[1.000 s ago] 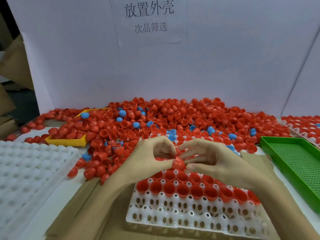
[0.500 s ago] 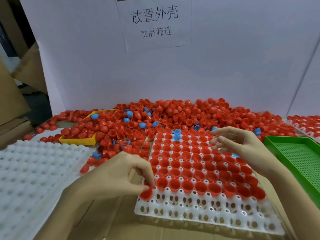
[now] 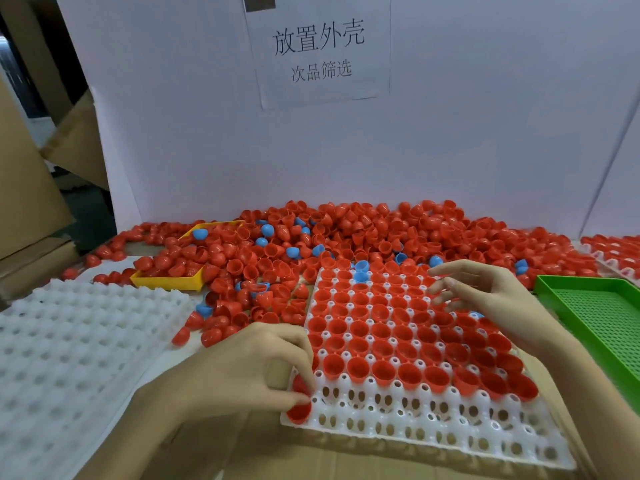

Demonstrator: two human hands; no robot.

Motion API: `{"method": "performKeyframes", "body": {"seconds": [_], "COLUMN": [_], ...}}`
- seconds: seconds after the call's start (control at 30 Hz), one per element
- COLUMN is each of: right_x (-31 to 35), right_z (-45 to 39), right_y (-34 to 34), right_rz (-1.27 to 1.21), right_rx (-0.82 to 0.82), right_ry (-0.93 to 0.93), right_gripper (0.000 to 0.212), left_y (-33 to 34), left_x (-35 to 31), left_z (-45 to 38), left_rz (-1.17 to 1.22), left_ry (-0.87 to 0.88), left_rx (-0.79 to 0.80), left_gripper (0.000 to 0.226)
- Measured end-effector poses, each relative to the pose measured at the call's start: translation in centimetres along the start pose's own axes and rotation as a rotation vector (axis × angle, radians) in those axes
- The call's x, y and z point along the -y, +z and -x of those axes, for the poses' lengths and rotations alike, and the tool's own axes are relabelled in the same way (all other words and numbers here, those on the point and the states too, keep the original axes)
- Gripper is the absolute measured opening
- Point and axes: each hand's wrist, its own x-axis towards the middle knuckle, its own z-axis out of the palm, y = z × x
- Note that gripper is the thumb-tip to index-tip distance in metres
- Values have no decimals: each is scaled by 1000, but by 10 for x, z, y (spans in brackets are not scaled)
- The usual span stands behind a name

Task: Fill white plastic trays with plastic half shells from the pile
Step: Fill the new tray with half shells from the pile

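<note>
At the near left corner of the white plastic tray point(image 3: 398, 415), the left hand point(image 3: 242, 372) pinches a red half shell point(image 3: 299, 407) between thumb and curled fingers point(image 3: 298, 344), holding it at the corner cell. Most of the tray's cells hold red shells open side up, with a blue one point(image 3: 361, 271) near its far edge; the two nearest rows show bare white cells. Over the tray's far right part hovers the right hand point(image 3: 491, 299), fingers spread and relaxed, holding nothing. Behind the tray the pile point(image 3: 381, 233) of red and blue shells spreads along the tabletop's far edge, partly burying a yellow tray point(image 3: 166, 281). An unfilled white tray point(image 3: 69, 341) lies at the left edge, a green tray point(image 3: 595, 313) at the right.
</note>
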Motion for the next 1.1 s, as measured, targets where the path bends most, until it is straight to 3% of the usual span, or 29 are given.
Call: {"method": "performKeyframes", "body": {"seconds": [0.13,0.27,0.33,0.47,0.6,0.7,0.77,0.83,0.9,1.0,1.1], "right_x": [-1,-4,-5,-7,-9,-13,-22,-35,-51,-69,-80], "right_z": [-1,-1,-1,-2,-3,-5,-7,-8,-8,-11,-15], "right_y": [-2,-2,-3,-5,-11,-17,-24,-32,-40,-45,-44], "right_rz": [-25,-30,-29,-29,-5,-18,139,412,639,829,845], "right_rx": [-25,-46,-57,-119,-239,-422,-590,-649,-551,-255,-280], "right_ry": [1,7,15,21,-8,-39,-64,-62,11,141,135], "right_gripper": [21,22,22,23,27,29,28,34,46,54,40], "left_y": [-20,-21,-10,18,23,18,15,14,13,13,12], "left_x": [0,20,40,81,108,113,113,112,111,109,106], "left_z": [-19,-70,-98,-114,-107,-103,-101,-99,-99,-99,-97], "left_rz": [151,229,115,-164,-293,-338,-340,-338,-351,-358,-370], "left_ry": [24,-36,-135,-279,-363,-371,-350,-349,-346,-341,-339], "left_rx": [-28,-337,-528,-667,-577,-482,-480,-490,-497,-509,-526], "left_gripper": [16,15,15,22,31,26,21,18,18,18,17]}}
